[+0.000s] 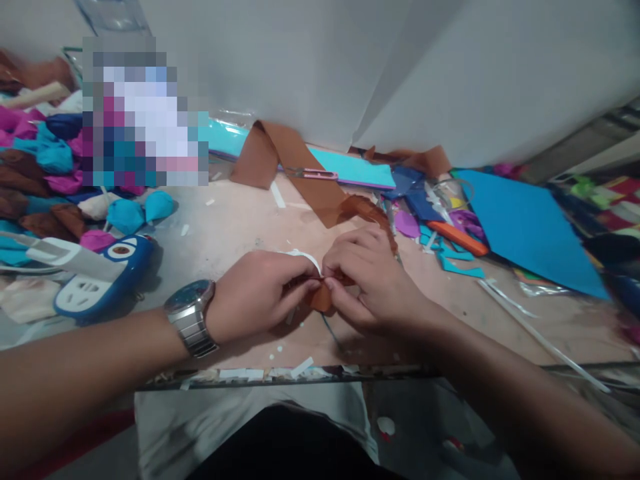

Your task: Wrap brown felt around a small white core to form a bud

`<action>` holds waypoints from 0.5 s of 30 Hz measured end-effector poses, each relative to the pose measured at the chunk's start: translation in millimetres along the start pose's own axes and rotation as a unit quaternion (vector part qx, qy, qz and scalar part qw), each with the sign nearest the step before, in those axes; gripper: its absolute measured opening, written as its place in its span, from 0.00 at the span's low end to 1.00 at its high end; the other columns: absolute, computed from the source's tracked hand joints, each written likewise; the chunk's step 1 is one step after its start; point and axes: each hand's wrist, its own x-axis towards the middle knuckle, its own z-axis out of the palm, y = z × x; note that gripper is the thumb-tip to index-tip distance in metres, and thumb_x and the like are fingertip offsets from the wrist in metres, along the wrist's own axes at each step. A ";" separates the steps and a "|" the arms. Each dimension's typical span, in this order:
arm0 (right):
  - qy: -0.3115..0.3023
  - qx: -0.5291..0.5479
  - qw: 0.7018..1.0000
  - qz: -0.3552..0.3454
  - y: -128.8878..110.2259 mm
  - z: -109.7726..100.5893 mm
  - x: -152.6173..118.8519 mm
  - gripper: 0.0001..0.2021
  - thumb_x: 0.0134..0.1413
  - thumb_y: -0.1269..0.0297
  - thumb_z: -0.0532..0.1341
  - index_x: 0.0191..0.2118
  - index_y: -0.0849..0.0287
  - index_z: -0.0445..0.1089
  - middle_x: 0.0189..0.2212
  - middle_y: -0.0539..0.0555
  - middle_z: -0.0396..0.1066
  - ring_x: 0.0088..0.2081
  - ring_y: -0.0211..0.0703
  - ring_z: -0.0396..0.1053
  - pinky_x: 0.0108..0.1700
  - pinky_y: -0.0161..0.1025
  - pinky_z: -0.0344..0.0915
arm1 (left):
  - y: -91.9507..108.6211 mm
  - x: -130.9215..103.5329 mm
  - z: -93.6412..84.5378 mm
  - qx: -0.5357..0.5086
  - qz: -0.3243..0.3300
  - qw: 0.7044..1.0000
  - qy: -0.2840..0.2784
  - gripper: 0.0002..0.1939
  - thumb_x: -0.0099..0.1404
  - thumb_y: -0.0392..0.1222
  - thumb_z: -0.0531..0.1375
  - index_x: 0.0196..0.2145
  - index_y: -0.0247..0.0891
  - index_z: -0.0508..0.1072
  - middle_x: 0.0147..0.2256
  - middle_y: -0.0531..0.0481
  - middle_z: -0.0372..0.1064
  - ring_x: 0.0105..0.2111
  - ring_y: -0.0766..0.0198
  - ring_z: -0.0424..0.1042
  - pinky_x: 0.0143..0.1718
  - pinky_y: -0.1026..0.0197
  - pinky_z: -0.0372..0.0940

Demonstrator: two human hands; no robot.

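A small brown piece (320, 299), paper or cloth, is pinched between my two hands above the near part of the table. My left hand (260, 290), with a metal watch on its wrist, grips its left side between thumb and fingers. From the right, my right hand (367, 277) pinches the same piece, its fingertips touching or nearly touching the left ones. A thin white curved strip (305, 257) shows just behind the left fingertips. Beyond my hands, a long brown strip (305, 177) lies folded over, with small pink-handled snips (313, 174) on it.
Coloured bundles (53, 150) are heaped at the left, behind a blue and white power socket (103, 277). An orange cutter (457, 238) lies among scraps at the right, beside a blue sheet (530, 227). White tubing (540, 333) crosses the right side. The table's front edge (280, 381) is near me.
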 end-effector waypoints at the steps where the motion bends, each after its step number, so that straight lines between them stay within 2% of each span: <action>1: 0.002 0.000 1.000 0.001 0.1 -0.2 0.1 0.04 0.61 0.69 0.58 0.34 0.57 0.67 0.34 0.53 0.74 0.45 0.50 0.67 0.54 0.51 0.57 | -0.1 0.3 -0.4 -0.012 -0.003 1.000 0.001 0.12 0.73 0.43 0.56 0.38 0.39 0.78 0.32 0.51 0.78 0.30 0.64 0.73 0.33 0.63 0.59; 7: 0.013 0.008 1.000 0.014 1.8 -0.5 -1.6 0.02 0.62 0.67 0.62 0.38 0.56 0.72 0.35 0.52 0.77 0.45 0.50 0.67 0.54 0.52 0.55 | 0.0 0.5 -4.2 -0.052 -0.009 0.999 0.009 0.10 0.71 0.41 0.56 0.38 0.39 0.78 0.32 0.52 0.78 0.32 0.64 0.73 0.35 0.62 0.60; 15: 0.021 0.011 1.000 -0.001 0.6 0.0 -2.3 0.04 0.62 0.69 0.60 0.34 0.56 0.70 0.34 0.52 0.77 0.45 0.50 0.68 0.53 0.52 0.56 | 0.6 0.9 -4.0 -0.066 0.000 0.998 0.009 0.08 0.69 0.40 0.58 0.38 0.39 0.78 0.33 0.52 0.78 0.32 0.64 0.72 0.35 0.63 0.61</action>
